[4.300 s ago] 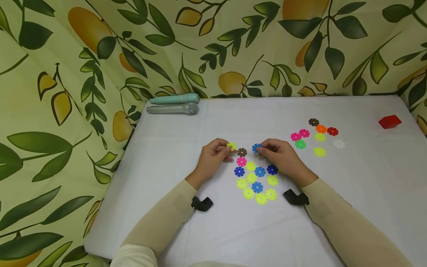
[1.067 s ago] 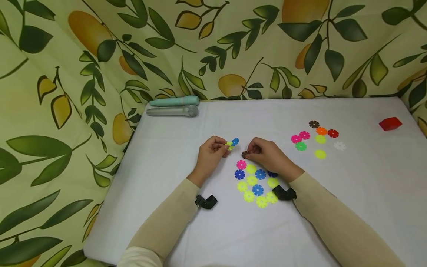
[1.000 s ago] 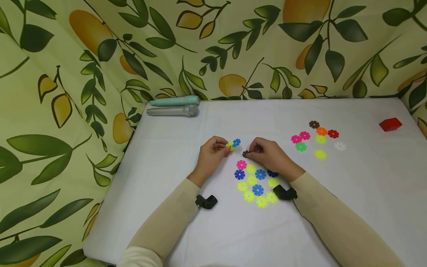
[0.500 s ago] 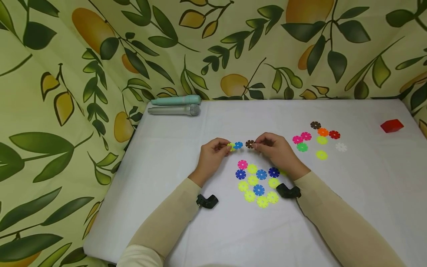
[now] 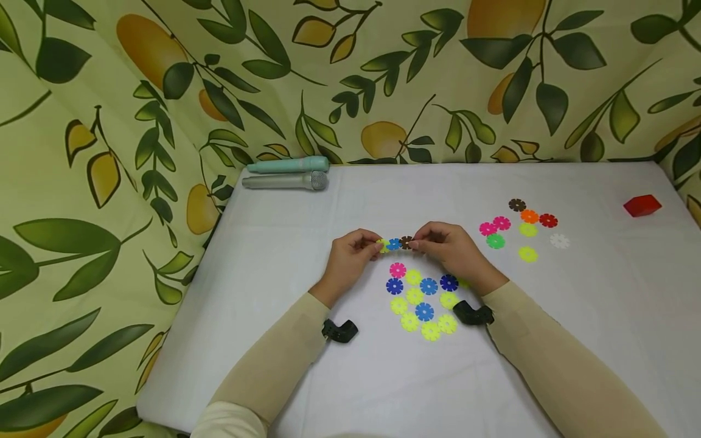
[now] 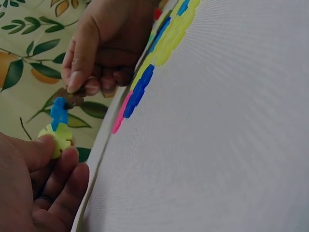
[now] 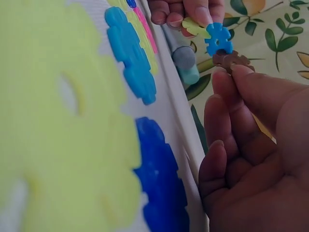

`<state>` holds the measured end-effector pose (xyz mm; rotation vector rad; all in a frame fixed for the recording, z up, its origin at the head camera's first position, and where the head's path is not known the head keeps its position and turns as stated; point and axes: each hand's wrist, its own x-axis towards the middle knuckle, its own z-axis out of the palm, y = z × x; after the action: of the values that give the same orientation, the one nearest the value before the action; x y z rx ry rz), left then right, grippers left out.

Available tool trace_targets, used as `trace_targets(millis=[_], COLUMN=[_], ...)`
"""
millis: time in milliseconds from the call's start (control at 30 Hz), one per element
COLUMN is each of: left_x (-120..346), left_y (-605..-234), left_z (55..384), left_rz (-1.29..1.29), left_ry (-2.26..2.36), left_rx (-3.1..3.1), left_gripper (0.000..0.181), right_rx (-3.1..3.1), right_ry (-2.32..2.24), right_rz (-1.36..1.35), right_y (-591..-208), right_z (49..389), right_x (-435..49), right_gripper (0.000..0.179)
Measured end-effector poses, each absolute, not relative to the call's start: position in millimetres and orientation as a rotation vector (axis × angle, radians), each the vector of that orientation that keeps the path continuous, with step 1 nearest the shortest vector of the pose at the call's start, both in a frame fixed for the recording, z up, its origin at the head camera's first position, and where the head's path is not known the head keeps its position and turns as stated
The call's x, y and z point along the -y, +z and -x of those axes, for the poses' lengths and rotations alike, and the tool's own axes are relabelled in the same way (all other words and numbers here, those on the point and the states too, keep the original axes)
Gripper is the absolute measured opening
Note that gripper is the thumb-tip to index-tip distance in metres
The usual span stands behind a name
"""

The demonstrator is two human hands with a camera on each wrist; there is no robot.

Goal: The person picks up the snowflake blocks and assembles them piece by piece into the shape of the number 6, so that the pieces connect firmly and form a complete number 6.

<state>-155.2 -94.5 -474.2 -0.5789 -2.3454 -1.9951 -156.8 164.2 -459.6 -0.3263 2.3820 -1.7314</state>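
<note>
A: Far left first?
B: A mint microphone [image 5: 287,165] and a silver microphone [image 5: 282,181], side by side; then the left hand [image 5: 348,258], thumb and fingertips pinching the yellow disc [image 6: 61,139]
A: And then?
B: The blue disc [image 6: 59,114], seemingly slotted into the yellow one, held off the table [image 5: 263,292]; its other edge meets the brown disc [image 7: 228,59], though I can't tell whether those notches are fully seated
A: The right hand [image 5: 459,248]?
B: A narrow pinch on the brown disc's outer edge
A: So where's the risk?
B: A crooked push, I'd say: the notches could skid past each other, or the yellow joint could twist loose, and with only fingertip holds a piece might drop by the pink disc [image 5: 401,270] below
</note>
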Motion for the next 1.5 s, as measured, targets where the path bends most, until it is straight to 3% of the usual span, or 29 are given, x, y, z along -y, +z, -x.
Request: trace_targets(millis=[1500], left_x=[91.5], left_y=[-475.4], left_z=[153.3], left_rz=[0.589], left_ry=[-1.995], left_rx=[2.367], left_gripper=[0.006], right_rx=[-2.273], right_ry=[-1.897], right_rz=[0.289], right_y=[-458.5], right_z=[157.5], right_x=[-165.6], right_gripper=[0.017])
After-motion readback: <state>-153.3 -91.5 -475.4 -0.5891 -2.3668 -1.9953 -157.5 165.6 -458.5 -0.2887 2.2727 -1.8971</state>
